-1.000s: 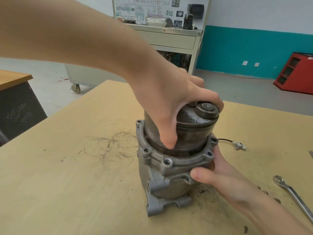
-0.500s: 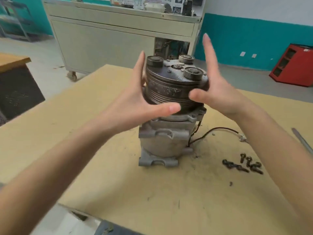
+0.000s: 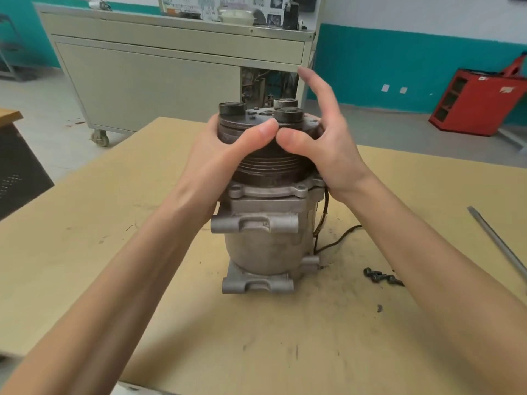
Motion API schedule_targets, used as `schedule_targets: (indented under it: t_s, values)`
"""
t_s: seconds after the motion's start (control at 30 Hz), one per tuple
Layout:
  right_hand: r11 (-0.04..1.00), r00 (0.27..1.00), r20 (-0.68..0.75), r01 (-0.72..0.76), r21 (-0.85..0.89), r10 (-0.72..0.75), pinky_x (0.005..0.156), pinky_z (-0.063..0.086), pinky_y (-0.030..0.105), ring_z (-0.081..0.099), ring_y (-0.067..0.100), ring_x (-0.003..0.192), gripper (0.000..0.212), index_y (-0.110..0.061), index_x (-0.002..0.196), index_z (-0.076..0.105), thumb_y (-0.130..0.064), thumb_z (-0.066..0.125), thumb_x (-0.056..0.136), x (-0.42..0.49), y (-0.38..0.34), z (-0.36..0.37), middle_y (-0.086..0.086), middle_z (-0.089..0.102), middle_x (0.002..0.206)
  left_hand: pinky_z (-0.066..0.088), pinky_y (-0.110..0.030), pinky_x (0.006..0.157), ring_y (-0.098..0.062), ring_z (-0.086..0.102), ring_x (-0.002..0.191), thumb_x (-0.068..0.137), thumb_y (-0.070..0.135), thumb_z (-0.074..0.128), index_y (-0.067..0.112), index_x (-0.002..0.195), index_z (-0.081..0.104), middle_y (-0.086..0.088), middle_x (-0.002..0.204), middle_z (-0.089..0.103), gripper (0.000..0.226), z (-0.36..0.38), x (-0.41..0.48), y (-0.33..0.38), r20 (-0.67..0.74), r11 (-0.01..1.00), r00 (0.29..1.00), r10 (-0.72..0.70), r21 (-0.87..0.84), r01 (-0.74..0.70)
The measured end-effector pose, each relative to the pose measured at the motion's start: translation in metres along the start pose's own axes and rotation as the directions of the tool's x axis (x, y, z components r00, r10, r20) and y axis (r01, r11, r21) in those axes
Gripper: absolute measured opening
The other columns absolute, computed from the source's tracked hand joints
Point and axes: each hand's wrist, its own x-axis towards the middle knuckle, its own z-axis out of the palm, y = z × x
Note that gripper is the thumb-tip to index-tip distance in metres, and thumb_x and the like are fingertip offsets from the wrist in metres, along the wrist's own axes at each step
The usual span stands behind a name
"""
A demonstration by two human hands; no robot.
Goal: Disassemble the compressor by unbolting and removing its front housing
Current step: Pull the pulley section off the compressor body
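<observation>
The grey compressor (image 3: 265,249) stands upright on the wooden table (image 3: 85,238), its dark grooved pulley (image 3: 268,163) on top above the front housing flange (image 3: 268,192). My left hand (image 3: 216,155) grips the pulley from the left, thumb across its front; its fingers are hidden behind. My right hand (image 3: 328,155) presses its palm and thumb against the pulley's right side, while its fingers stand lifted off above it. The two thumb tips meet at the front.
Several loose bolts (image 3: 382,276) lie on the table to the compressor's right, beside its black wire (image 3: 339,240). A long metal tool (image 3: 496,238) lies at the right edge. A wheeled cabinet (image 3: 159,81) and a red box (image 3: 479,101) stand beyond the table.
Half a second ago both hands hovered spread around the pulley. They have since closed in onto it, the left wrapping round it and the thumbs meeting in front.
</observation>
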Motion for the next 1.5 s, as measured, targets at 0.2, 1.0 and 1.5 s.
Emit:
schedule_targets:
  t_s: [0.2,1.0,1.5]
  values:
    - [0.996,0.995,-0.032,-0.091,-0.009,0.091,0.101,0.045,0.046,0.049,0.024,0.125,0.101,-0.026,0.145,0.027,-0.045,0.078,0.061,0.009,-0.008,0.002,0.0,0.04,0.142,0.053,-0.041,0.089,-0.026,0.07,0.1,0.063,0.058,0.072,0.01,0.119,0.065,-0.009,0.109,0.072,0.074,-0.007,0.009,0.006,0.123,0.992,0.986,-0.108,-0.046,0.115]
    - [0.902,0.775,0.461,-0.364,-0.234,0.432,0.073,0.054,0.02,0.063,0.009,0.098,0.062,-0.025,0.139,0.038,-0.046,0.057,0.083,0.132,0.033,-0.003,-0.006,0.059,0.116,0.049,-0.03,0.088,-0.012,0.067,0.103,0.076,0.065,0.067,0.028,0.11,0.07,0.008,0.105,0.074,0.051,-0.029,0.066,-0.012,-0.085,0.946,0.942,-0.324,-0.049,0.321]
    - [0.836,0.575,0.641,-0.153,-0.526,0.509,0.083,0.05,0.018,0.058,0.003,0.102,0.058,-0.015,0.137,0.039,-0.05,0.05,0.091,0.16,0.052,0.089,-0.001,0.054,0.126,0.033,-0.04,0.113,-0.011,0.059,0.12,0.072,0.062,0.061,0.035,0.127,0.058,0.01,0.123,0.067,0.061,-0.088,0.021,-0.06,-0.114,0.92,0.938,-0.328,-0.264,0.29]
